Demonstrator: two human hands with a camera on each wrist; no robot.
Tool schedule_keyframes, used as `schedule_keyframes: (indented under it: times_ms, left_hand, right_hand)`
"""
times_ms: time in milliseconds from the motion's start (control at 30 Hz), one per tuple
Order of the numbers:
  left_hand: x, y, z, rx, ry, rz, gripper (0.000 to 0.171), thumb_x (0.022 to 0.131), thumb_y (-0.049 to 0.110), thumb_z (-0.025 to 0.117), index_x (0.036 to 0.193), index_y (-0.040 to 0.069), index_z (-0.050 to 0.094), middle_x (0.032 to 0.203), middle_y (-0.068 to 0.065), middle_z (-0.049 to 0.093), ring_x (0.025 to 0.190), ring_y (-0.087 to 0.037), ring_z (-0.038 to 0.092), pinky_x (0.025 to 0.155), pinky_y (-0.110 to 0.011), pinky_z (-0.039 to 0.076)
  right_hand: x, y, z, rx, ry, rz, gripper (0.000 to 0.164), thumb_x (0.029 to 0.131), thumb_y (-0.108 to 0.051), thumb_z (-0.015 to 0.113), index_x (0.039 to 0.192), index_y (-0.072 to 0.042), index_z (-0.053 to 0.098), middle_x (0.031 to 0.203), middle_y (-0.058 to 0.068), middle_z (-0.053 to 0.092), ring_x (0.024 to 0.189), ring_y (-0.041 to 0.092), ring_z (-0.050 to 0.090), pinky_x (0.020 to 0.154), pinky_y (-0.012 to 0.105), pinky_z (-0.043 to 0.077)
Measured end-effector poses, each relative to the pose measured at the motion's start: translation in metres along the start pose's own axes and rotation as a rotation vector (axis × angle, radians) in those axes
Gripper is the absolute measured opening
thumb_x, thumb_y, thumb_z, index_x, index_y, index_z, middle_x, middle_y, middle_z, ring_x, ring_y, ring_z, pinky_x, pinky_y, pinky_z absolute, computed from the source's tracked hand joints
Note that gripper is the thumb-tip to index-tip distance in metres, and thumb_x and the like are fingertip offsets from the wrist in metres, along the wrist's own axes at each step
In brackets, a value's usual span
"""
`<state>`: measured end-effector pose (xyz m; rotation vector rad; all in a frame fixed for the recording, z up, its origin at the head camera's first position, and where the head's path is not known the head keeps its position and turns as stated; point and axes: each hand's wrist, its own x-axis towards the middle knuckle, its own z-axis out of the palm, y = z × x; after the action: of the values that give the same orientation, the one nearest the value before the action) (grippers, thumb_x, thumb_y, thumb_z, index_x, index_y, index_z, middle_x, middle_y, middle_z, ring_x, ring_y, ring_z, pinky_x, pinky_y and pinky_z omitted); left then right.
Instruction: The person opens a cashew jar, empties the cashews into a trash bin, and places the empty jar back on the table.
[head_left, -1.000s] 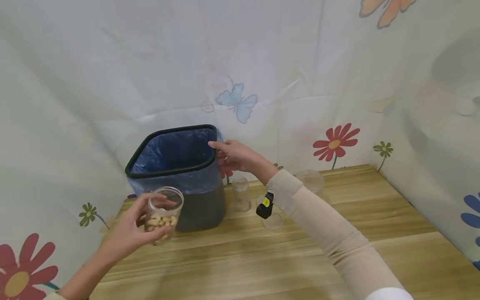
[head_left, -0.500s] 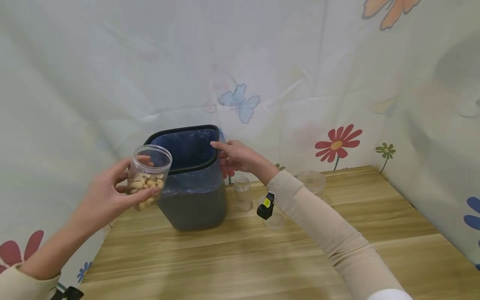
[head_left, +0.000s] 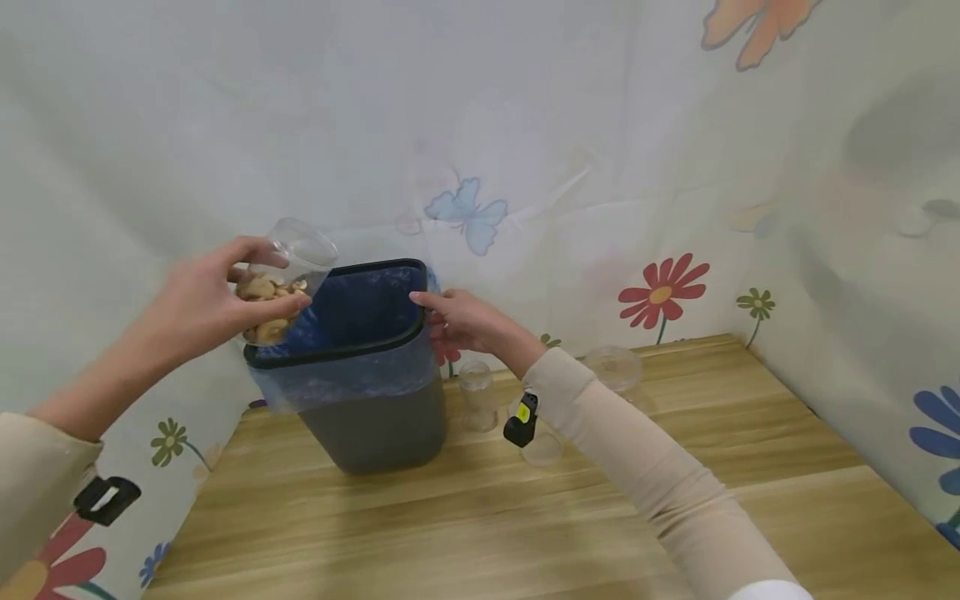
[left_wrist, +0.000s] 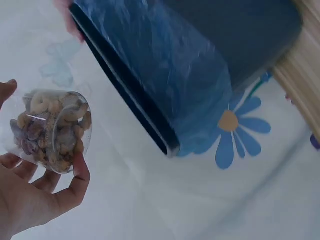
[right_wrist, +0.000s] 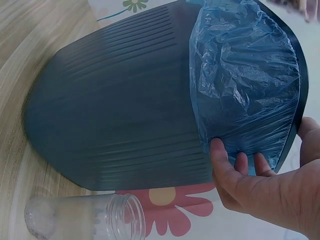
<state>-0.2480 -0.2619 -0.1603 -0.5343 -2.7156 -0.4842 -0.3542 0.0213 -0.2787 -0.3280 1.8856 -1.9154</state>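
Note:
In the head view my left hand grips a clear jar around its side, above the left part of the bin's opening. The jar is tilted, mouth toward the upper right. Cashews and some darker pieces sit in its lower part, plainer in the left wrist view, where the thumb presses near the jar's base. My right hand holds the right rim of a grey trash bin. Its thumb lies at the rim, and its fingers are against the blue liner outside.
Right of the bin a clear jar stands on the wooden table. A flat clear disc lies near the right wrist camera. Behind the right forearm is a round clear container. A flower-printed curtain hangs close behind.
My left hand has lifted the jar up and left, from in front of the bin to above its rim, tipping it more. My right hand stays on the rim.

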Motion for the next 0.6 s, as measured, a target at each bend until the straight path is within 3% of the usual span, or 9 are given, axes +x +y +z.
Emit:
schedule_keyframes:
  times_ms: [133,233,333,467,600]
  left_hand:
    - [0.025,-0.006,-0.002,0.085,-0.054,-0.003,0.089,0.087,0.051,0.078,0.150,0.001,0.040,0.138,-0.024,0.059,0.109,-0.044,0.064,0.065,-0.035,0.049]
    - [0.041,-0.011,-0.002,0.136,-0.089,-0.003,0.092,0.085,0.055,0.077,0.149,0.000,0.040,0.139,-0.026,0.057,0.099,-0.040,0.066,0.064,-0.039,0.051]
    - [0.054,-0.015,0.000,0.184,-0.122,0.006,0.091,0.085,0.057,0.076,0.147,0.000,0.042,0.138,-0.026,0.057,0.090,-0.036,0.067,0.068,-0.047,0.053]
    - [0.067,-0.019,0.002,0.235,-0.175,0.008,0.091,0.087,0.057,0.075,0.147,-0.002,0.041,0.138,-0.028,0.057,0.099,-0.041,0.065,0.080,-0.057,0.052]
    - [0.081,-0.019,0.008,0.261,-0.234,0.006,0.089,0.087,0.055,0.075,0.146,-0.002,0.042,0.138,-0.029,0.055,0.113,-0.047,0.059,0.087,-0.061,0.050]
  right_hand:
    - [0.001,0.001,0.000,-0.034,0.026,0.001,0.066,0.103,-0.042,0.059,0.149,-0.001,0.035,0.118,0.012,0.046,0.075,0.022,0.049,0.060,0.030,0.049]
    - [0.001,0.002,0.001,-0.052,0.045,-0.002,0.068,0.103,-0.043,0.059,0.152,-0.002,0.034,0.133,0.016,0.048,0.088,0.023,0.056,0.068,0.032,0.051]
    - [0.001,0.002,0.002,-0.048,0.049,-0.006,0.067,0.103,-0.043,0.059,0.150,-0.002,0.034,0.138,0.020,0.045,0.088,0.025,0.054,0.071,0.034,0.050]
    - [0.001,0.003,0.003,-0.038,0.035,-0.006,0.067,0.103,-0.043,0.058,0.150,-0.002,0.034,0.138,0.021,0.044,0.088,0.027,0.053,0.075,0.037,0.049]
    - [0.000,0.003,0.001,-0.042,0.053,-0.017,0.069,0.104,-0.042,0.058,0.154,-0.002,0.032,0.145,0.022,0.044,0.099,0.028,0.058,0.091,0.046,0.051]
